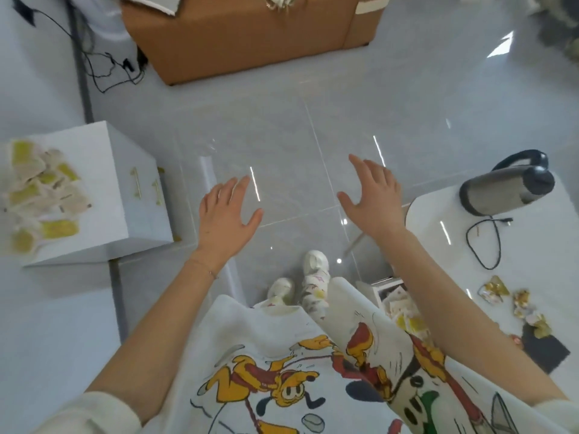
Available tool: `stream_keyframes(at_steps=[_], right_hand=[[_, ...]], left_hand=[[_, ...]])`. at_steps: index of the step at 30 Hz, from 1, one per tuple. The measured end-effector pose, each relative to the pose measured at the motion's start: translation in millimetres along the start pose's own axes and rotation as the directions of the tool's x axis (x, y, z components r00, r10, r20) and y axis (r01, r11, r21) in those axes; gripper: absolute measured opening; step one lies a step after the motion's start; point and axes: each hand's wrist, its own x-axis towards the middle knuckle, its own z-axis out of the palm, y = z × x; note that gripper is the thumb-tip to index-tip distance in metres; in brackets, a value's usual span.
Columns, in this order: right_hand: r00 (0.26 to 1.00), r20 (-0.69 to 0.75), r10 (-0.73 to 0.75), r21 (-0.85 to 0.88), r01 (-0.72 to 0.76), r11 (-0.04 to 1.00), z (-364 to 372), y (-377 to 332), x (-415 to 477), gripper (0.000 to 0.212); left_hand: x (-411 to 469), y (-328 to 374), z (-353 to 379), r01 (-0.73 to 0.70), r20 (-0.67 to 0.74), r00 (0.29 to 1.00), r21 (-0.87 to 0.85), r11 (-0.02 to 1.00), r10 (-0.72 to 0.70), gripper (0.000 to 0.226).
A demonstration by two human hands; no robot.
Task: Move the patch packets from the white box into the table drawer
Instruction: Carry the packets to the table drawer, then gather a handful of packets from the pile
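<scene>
Several yellow and beige patch packets (40,195) lie in a heap on top of the white box (125,189) at the left, which has gold handles on its side. At the lower right, the white table's drawer (387,285) stands open with more packets (404,308) inside, partly hidden by my right forearm. My left hand (225,214) and my right hand (372,198) hover over the floor between box and table, fingers spread, holding nothing.
The white table (438,245) carries a grey speaker (498,191), a black cable (482,242), crumpled gold wrappers (513,302) and a black card (545,349). A brown upholstered seat (250,42) stands ahead on the glossy tile floor, with cables by the left wall.
</scene>
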Motion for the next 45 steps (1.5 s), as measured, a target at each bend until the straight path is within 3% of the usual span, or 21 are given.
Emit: stream_keyframes(at_steps=[8, 16, 24, 32, 38, 45], right_hand=[[0.978, 0.162, -0.134, -0.040, 0.142, 0.989, 21, -35, 96, 0.068], [0.897, 0.292, -0.333, -0.008, 0.350, 0.937, 32, -87, 187, 0.066], [0.736, 0.412, -0.537, 0.037, 0.575, 0.817, 57, -172, 250, 0.062], [0.512, 0.460, -0.725, 0.101, 0.781, 0.616, 108, -316, 296, 0.065], [0.462, 0.456, -0.761, 0.102, 0.822, 0.560, 149, -422, 334, 0.067], [0.339, 0.489, -0.804, 0.116, 0.888, 0.445, 192, -531, 351, 0.070]], left_hand=[[37, -36, -18, 0.215, -0.065, 0.974, -0.062, 0.975, -0.218, 0.073], [64, -65, -31, 0.457, -0.099, 0.874, -0.165, 0.874, -0.475, 0.076], [70, -105, -50, 0.589, -0.177, 0.750, -0.260, 0.765, -0.637, 0.070], [67, -194, -83, 0.736, -0.193, 0.549, -0.351, 0.579, -0.813, 0.074], [74, -278, -106, 0.778, -0.178, 0.475, -0.373, 0.505, -0.862, 0.077], [77, -346, -133, 0.805, -0.172, 0.366, -0.435, 0.404, -0.915, 0.074]])
